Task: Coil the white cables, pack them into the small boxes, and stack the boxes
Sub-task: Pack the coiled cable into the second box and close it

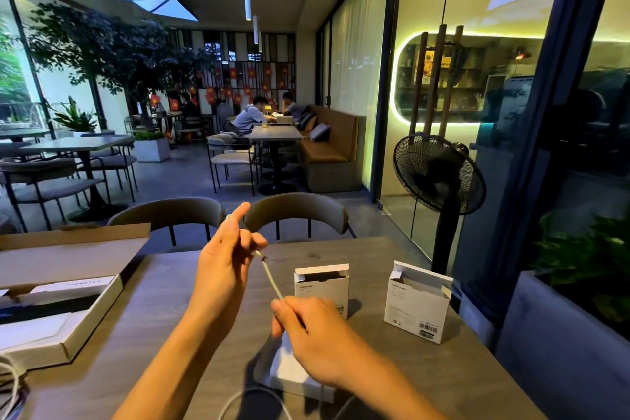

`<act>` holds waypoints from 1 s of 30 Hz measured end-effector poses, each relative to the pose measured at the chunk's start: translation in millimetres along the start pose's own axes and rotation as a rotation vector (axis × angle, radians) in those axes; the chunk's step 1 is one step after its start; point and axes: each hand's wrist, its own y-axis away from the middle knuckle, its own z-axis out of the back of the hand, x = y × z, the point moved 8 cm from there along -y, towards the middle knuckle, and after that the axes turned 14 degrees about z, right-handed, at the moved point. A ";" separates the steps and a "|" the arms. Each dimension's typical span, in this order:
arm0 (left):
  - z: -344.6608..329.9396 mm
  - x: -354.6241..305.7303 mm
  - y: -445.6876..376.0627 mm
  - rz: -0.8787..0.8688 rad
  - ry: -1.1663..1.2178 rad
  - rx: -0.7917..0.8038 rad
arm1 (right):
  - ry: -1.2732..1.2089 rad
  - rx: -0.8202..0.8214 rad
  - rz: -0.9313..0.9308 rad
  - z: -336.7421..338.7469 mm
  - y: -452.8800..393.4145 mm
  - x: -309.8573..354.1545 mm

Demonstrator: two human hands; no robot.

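A white cable [272, 278] runs taut between my two hands above the table. My left hand [225, 262] is raised and pinches the cable near its plug end, forefinger pointing up. My right hand [313, 331] grips the cable lower down; the rest of it loops toward the near table edge. Two small white boxes stand upright with open top flaps: one [322, 286] just behind my right hand, the other [417, 303] further right. A third small white box [289, 368] lies flat under my right wrist, partly hidden.
A large open cardboard carton [58, 303] with white packages fills the table's left side. More white cable [10, 382] lies at the lower left. Two chair backs [296, 211] stand beyond the far edge. A black standing fan [439, 174] and glass wall are at right.
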 end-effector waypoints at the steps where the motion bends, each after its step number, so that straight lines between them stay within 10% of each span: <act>1: 3.4 -0.5 0.0 -0.030 -0.021 -0.021 | 0.021 0.046 0.000 -1.0 2.2 3.7; 5: 1.1 2.7 4.8 -0.088 -0.078 -0.058 | 0.129 0.205 -0.010 -3.8 7.4 14.6; 11: -20.9 0.2 15.5 -0.466 -0.944 -0.031 | 0.397 0.053 0.142 21.4 6.5 42.7; 20: -43.0 25.0 29.0 0.093 -0.596 0.312 | 0.357 -0.512 0.239 89.6 4.6 13.5; 30: -65.3 30.4 27.0 0.173 -0.147 0.397 | -0.017 -0.372 -0.054 52.3 0.1 -24.8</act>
